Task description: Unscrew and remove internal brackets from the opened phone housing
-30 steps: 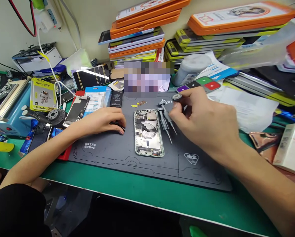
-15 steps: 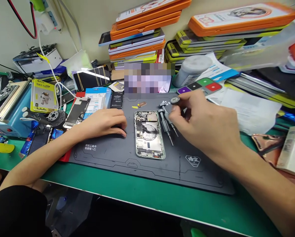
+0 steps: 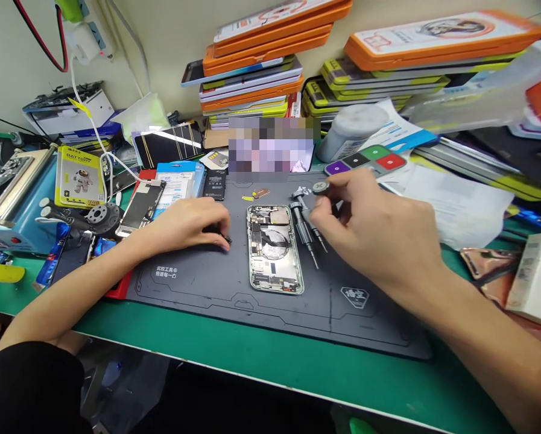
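My right hand (image 3: 379, 223) is closed on a screwdriver (image 3: 321, 188), whose round grey cap shows between thumb and forefinger; its shaft is hidden. Two more screwdrivers (image 3: 303, 228) lie on the dark mat (image 3: 198, 283), just left of that hand. An opened phone (image 3: 275, 259) rests on the mat between my hands, with its inner boards and a round coil area exposed. Left of the phone, my left hand (image 3: 193, 226) sits on the mat with curled fingers. Something small and dark shows at its fingertips, too covered to name.
Behind the phone lie small metal pieces (image 3: 262, 193) and a black battery (image 3: 215, 184). A detached phone screen (image 3: 141, 208) lies by my left forearm. Stacked orange boxes (image 3: 265, 54), a grey canister (image 3: 354, 129) and a colored-square pad (image 3: 365, 160) stand along the back. A white box (image 3: 537, 277) is far right.
The view has shifted very slightly. My left hand's fingertips have drawn back a little, away from the phone. My right hand keeps the screwdriver in almost the same place.
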### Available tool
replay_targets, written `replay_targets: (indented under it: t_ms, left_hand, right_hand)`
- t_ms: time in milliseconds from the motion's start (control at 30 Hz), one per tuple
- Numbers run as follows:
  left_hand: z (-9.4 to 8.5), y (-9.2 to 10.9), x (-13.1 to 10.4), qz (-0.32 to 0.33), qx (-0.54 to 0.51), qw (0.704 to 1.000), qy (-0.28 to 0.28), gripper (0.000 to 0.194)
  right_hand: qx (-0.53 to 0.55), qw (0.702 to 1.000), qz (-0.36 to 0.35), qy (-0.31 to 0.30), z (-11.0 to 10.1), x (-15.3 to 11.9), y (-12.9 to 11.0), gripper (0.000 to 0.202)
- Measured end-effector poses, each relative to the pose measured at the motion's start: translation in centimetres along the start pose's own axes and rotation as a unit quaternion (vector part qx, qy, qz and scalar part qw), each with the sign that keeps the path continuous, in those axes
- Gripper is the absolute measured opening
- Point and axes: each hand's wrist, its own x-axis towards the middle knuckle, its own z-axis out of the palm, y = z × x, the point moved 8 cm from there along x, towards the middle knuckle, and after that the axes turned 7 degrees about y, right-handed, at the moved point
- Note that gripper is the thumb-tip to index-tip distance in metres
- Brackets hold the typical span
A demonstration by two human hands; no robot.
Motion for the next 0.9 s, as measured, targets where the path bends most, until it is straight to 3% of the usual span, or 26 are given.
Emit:
replay_targets:
  t_ms: [133, 433, 567, 700, 800, 900]
  left_hand:
    - [0.7, 0.9, -0.2, 0.032, 0.014, 0.999, -0.036, 0.03]
    - [0.5, -0.6, 0.0, -0.044, -0.055, 0.997, -0.025, 0.022]
    - [0.6, 0.5, -0.1, 0.014, 0.058, 0.998, -0.011, 0.028]
    - [1.1, 1.9, -0.5, 0.039, 0.213, 0.976, -0.036, 0.034]
    - [0.6, 2.2, -0.9, 0.007, 0.217, 0.974, -0.071, 0.03]
    - [0.0, 2.3, -1.2, -0.029, 0.144, 0.983, -0.111, 0.033]
  right_hand:
    - [0.001, 1.0, -0.009, -0.004, 0.0, 0.0, -0.1, 0.028]
    - [0.004, 1.0, -0.007, -0.006, -0.2, 0.1, -0.2, 0.026]
    - [0.007, 1.0, -0.007, -0.007, -0.1, 0.1, -0.1, 0.026]
    - [0.014, 1.0, -0.013, -0.004, 0.0, 0.1, -0.1, 0.027]
    - [0.024, 1.0, -0.01, -0.008, 0.1, 0.2, -0.1, 0.026]
    - [0.028, 1.0, -0.006, -0.008, 0.1, 0.3, -0.1, 0.026]
